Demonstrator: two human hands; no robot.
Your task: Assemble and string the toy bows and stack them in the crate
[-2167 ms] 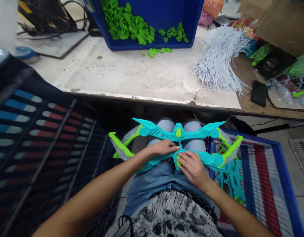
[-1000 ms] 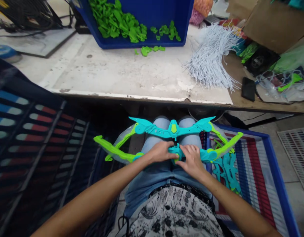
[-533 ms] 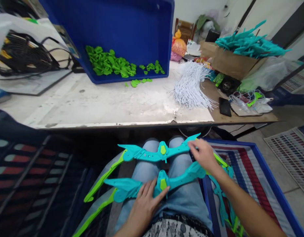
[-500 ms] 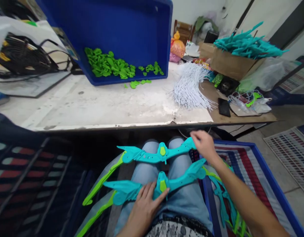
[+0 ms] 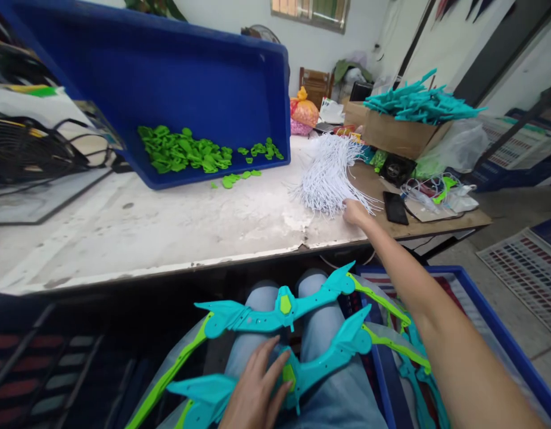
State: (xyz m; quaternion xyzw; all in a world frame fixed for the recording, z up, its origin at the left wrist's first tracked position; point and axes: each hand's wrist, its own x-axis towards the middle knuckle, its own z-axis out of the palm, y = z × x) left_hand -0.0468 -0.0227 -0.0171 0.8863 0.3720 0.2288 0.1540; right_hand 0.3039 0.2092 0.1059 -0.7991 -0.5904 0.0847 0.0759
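Two turquoise toy bows with lime-green limbs lie across my lap, the farther bow (image 5: pixel 257 319) above the nearer bow (image 5: pixel 326 360). My left hand (image 5: pixel 260 387) rests over the middle of the nearer one, fingers stretched out and apart beside its green centre piece. On the table, my right hand (image 5: pixel 355 213) reaches the near end of a bundle of white strings (image 5: pixel 326 179). Its fingers are closed at the string ends; how many strings are between them is hidden.
A tilted blue bin (image 5: pixel 212 89) holds green plastic parts (image 5: pixel 181 149). Right of the strings are a black phone (image 5: pixel 395 207) and a cardboard box (image 5: pixel 391 132) of turquoise parts. A blue crate (image 5: pixel 494 333) with more bows stands at my right, beside the table edge.
My right hand has left the farther bow's right end and moved up and forward to the white strings. My left hand stays on the nearer bow. The camera view has shifted.
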